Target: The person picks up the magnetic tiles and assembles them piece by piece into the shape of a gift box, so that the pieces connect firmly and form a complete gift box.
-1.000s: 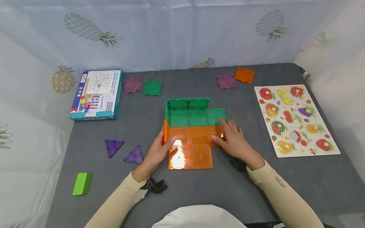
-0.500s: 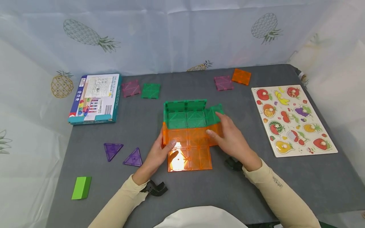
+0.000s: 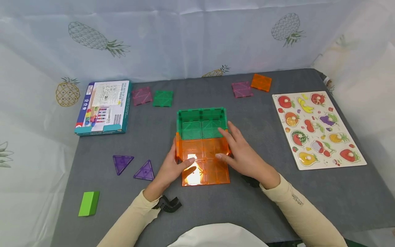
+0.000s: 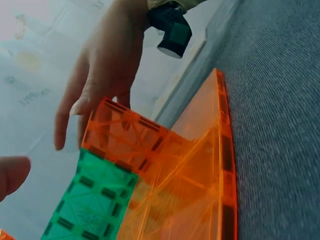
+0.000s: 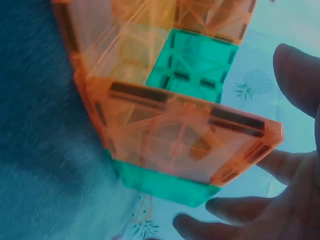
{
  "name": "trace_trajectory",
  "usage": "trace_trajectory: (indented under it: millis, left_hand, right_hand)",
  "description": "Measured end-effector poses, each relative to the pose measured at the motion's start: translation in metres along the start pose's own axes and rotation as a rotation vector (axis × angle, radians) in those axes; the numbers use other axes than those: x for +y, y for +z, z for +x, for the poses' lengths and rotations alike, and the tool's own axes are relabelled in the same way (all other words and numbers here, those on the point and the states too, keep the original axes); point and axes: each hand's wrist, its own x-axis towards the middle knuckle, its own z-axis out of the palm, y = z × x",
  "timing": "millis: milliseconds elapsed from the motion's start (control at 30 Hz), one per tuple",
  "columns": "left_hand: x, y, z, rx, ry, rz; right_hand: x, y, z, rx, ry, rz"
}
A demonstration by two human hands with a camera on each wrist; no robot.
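Observation:
Translucent magnetic tiles form a walled shape on the table: a green section (image 3: 201, 123) with upright walls at the back and a flat orange floor (image 3: 205, 171) in front. My left hand (image 3: 172, 164) lies along the left orange wall (image 3: 178, 145), its fingers outside and thumb above the floor. My right hand (image 3: 243, 157) is beside the upright right orange wall (image 5: 185, 145), fingers spread and loosely bent. The right wrist view shows those fingers (image 5: 240, 210) near the wall; contact is hard to tell. In the left wrist view, an upright orange tile (image 4: 125, 132) adjoins a green one (image 4: 92, 195).
Two purple triangle tiles (image 3: 144, 170) and a green block (image 3: 88, 203) lie to the left. At the back are a boxed toy (image 3: 103, 108), loose magenta, green and orange square tiles (image 3: 261, 82). A fruit puzzle board (image 3: 318, 130) lies at the right.
The green and orange tiles on the right side, flat a second ago, have been tilted up and now stand upright. My right hand has moved left with them; my left hand has stayed nearly still.

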Motion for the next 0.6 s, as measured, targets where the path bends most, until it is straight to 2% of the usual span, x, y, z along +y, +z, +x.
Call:
trace_trajectory:
  millis: [100, 167, 333, 500, 600]
  left_hand:
    - [0.000, -0.003, -0.010, 0.046, 0.002, 0.179]
    - [-0.001, -0.004, -0.019, 0.051, 0.016, 0.318]
    - [-0.003, -0.003, -0.039, 0.035, 0.110, 0.643]
    - [-0.006, 0.000, -0.039, 0.107, 0.218, 0.871]
    - [-0.008, -0.001, -0.035, 0.115, 0.239, 0.950]
  right_hand:
    - [0.003, 0.005, -0.008, 0.051, -0.043, -0.078]
    - [0.005, 0.009, -0.016, 0.055, -0.075, -0.136]
    - [0.009, 0.014, -0.037, -0.013, -0.139, -0.221]
    - [0.015, 0.019, -0.044, -0.033, -0.183, -0.296]
    - [0.019, 0.021, -0.041, -0.012, -0.213, -0.343]
